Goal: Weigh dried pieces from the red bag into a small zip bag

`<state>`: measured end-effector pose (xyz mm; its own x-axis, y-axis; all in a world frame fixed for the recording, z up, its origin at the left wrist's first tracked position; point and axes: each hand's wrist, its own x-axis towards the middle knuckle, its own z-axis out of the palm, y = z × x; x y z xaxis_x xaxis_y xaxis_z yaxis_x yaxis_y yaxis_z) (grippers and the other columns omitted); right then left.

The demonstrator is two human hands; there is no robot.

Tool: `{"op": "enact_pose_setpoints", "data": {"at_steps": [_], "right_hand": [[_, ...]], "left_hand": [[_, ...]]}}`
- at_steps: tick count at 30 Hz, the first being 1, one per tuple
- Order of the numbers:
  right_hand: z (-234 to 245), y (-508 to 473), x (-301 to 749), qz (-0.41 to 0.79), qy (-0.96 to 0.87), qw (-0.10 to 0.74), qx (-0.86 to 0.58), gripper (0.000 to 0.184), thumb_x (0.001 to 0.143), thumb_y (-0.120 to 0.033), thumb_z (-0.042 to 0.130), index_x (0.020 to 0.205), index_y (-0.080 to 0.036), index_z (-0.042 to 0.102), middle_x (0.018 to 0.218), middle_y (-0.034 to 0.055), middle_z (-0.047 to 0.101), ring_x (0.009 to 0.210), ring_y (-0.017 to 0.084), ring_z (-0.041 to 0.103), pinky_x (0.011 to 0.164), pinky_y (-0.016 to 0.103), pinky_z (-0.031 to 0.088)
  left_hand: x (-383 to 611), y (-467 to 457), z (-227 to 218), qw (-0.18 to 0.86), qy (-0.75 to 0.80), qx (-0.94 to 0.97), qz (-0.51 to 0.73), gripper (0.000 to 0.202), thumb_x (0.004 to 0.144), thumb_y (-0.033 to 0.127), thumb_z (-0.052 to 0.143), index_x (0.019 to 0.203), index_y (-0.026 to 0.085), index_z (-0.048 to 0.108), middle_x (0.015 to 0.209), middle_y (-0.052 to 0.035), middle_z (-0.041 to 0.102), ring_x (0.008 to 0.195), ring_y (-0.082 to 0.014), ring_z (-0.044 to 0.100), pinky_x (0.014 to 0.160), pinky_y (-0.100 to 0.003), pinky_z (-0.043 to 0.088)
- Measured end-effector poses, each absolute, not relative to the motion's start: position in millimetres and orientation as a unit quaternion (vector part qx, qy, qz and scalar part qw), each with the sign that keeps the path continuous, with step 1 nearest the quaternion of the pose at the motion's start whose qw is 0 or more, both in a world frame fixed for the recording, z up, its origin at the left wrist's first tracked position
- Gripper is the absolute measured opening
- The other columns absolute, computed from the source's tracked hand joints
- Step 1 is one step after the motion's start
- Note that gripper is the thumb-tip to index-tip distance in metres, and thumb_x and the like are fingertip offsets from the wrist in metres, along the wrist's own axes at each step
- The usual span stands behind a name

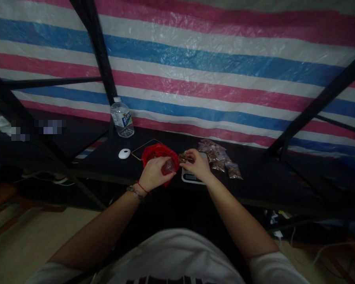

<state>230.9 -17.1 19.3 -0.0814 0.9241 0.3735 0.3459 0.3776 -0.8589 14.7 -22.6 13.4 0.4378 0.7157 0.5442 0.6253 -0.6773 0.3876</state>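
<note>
My left hand [156, 172] is closed round a small see-through plastic piece [168, 167], perhaps a cup or a bag, at the front of an open red plastic bag [159, 149]. Pinched in the fingers of my right hand [197, 163] is a small clear packet or cup of brown bits [182, 157]; its exact kind is not plain. That hand hovers above a pale kitchen scale [192, 179] with a dark display, partly covering it. Several small zip bags [218, 165] filled with brown bits lie in a loose pile to the right of the scale.
A white computer mouse [124, 153] and a thin flat device [139, 152], partly under the red bag, lie left on the black table [254, 173]. Behind them stands a clear plastic bottle [122, 120]. Black metal posts [99, 51] and a striped plastic sheet [201, 86] bound the back.
</note>
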Motion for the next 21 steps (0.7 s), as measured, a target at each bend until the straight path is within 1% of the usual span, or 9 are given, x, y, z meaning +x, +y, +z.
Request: {"op": "enact_pose_setpoints", "data": {"at_steps": [3, 5, 10, 13, 16, 18, 21], "right_hand": [[24, -24, 219, 0.301, -0.712, 0.460, -0.437, 0.037, 0.066, -0.022, 0.073, 0.098, -0.018, 0.056, 0.097, 0.0032, 0.064, 0.090, 0.016, 0.063, 0.087, 0.032, 0.050], [27, -26, 216, 0.297, -0.737, 0.436, -0.423, 0.035, 0.068, -0.020, 0.072, 0.100, -0.018, 0.059, 0.099, 0.0036, 0.064, 0.091, 0.017, 0.062, 0.086, 0.032, 0.050], [35, -26, 219, 0.280, -0.771, 0.392, -0.416, 0.038, 0.071, -0.018, 0.071, 0.107, -0.020, 0.062, 0.104, 0.0040, 0.065, 0.094, 0.018, 0.062, 0.086, 0.031, 0.048], [40, -24, 220, 0.273, -0.777, 0.375, -0.425, 0.036, 0.069, -0.019, 0.073, 0.104, -0.021, 0.061, 0.098, 0.0012, 0.065, 0.088, 0.017, 0.062, 0.081, 0.030, 0.049], [48, -22, 219, 0.258, -0.788, 0.356, -0.430, 0.031, 0.069, -0.019, 0.073, 0.098, -0.020, 0.063, 0.091, -0.0002, 0.065, 0.079, 0.015, 0.061, 0.074, 0.028, 0.049], [56, -22, 217, 0.235, -0.808, 0.349, -0.413, 0.028, 0.070, -0.017, 0.073, 0.097, -0.019, 0.065, 0.093, 0.0012, 0.065, 0.081, 0.015, 0.061, 0.074, 0.028, 0.049], [69, -22, 214, 0.197, -0.835, 0.341, -0.384, 0.029, 0.069, -0.015, 0.074, 0.098, -0.018, 0.068, 0.098, 0.0044, 0.065, 0.088, 0.016, 0.060, 0.077, 0.028, 0.048]], "left_hand": [[15, -23, 14, 0.062, 0.396, 0.841, 0.363, 0.055, 0.075, 0.044, 0.068, 0.122, 0.018, 0.057, 0.115, -0.0105, 0.066, 0.106, -0.0265, 0.061, 0.095, -0.040, 0.046], [15, -23, 14, 0.060, 0.395, 0.836, 0.375, 0.054, 0.075, 0.044, 0.069, 0.121, 0.019, 0.057, 0.113, -0.0104, 0.066, 0.105, -0.0265, 0.062, 0.094, -0.041, 0.047], [15, -22, 12, 0.070, 0.395, 0.828, 0.392, 0.053, 0.074, 0.044, 0.069, 0.120, 0.018, 0.057, 0.113, -0.0104, 0.066, 0.104, -0.0267, 0.062, 0.092, -0.040, 0.048], [16, -23, 10, 0.083, 0.389, 0.824, 0.404, 0.053, 0.073, 0.042, 0.071, 0.119, 0.018, 0.057, 0.112, -0.0100, 0.067, 0.103, -0.0262, 0.063, 0.092, -0.040, 0.049], [18, -25, 10, 0.102, 0.389, 0.812, 0.424, 0.051, 0.073, 0.041, 0.071, 0.117, 0.018, 0.058, 0.112, -0.0098, 0.067, 0.102, -0.0255, 0.063, 0.092, -0.040, 0.049], [20, -26, 11, 0.118, 0.394, 0.799, 0.438, 0.049, 0.074, 0.042, 0.070, 0.115, 0.018, 0.059, 0.111, -0.0098, 0.067, 0.101, -0.0251, 0.063, 0.092, -0.040, 0.049], [22, -27, 10, 0.155, 0.397, 0.775, 0.466, 0.048, 0.074, 0.042, 0.070, 0.114, 0.017, 0.059, 0.109, -0.0097, 0.068, 0.099, -0.0242, 0.065, 0.090, -0.039, 0.051]]}}
